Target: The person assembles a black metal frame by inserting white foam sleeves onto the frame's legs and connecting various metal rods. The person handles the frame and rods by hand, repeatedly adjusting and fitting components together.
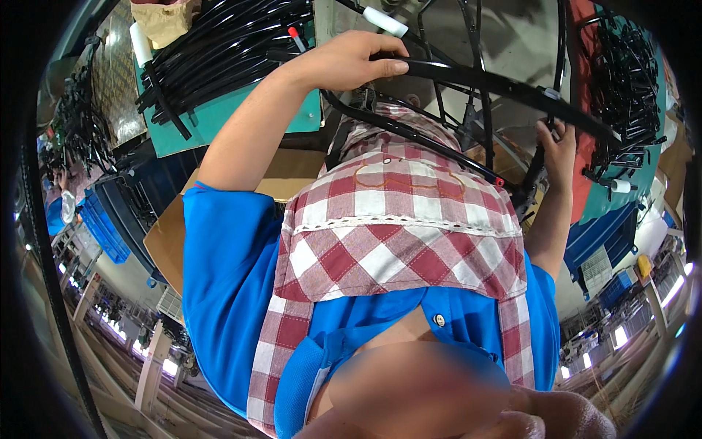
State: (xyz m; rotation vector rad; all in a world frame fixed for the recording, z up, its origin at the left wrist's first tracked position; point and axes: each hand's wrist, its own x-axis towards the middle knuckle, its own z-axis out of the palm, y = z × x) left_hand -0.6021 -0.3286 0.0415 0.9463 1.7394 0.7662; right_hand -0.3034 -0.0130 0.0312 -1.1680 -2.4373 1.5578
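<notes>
My left hand (pixel 358 62) is closed on a long black tube (pixel 497 84), its thumb and fingers around it near the left part. The tube slants across to the right. Under its right part, my right hand (pixel 559 150) has its fingers bent up; whatever is between them is hidden. A small metal piece (pixel 550 94) shows on the tube just above those fingers. Below, a second black tube with a red end (pixel 499 181) slants in front of my checked apron. Thin black rods of a frame (pixel 479 88) stand beyond, and a white sleeve (pixel 385 22) sits on one rod.
On the left, many black tubes (pixel 227 58) lie on a green-topped table (pixel 219 121), beside a red-capped pen-like stick (pixel 295 36). On the right, a heap of small black parts (pixel 625 88) covers a red and green table (pixel 581 66). A cardboard box (pixel 170 241) stands by my left side.
</notes>
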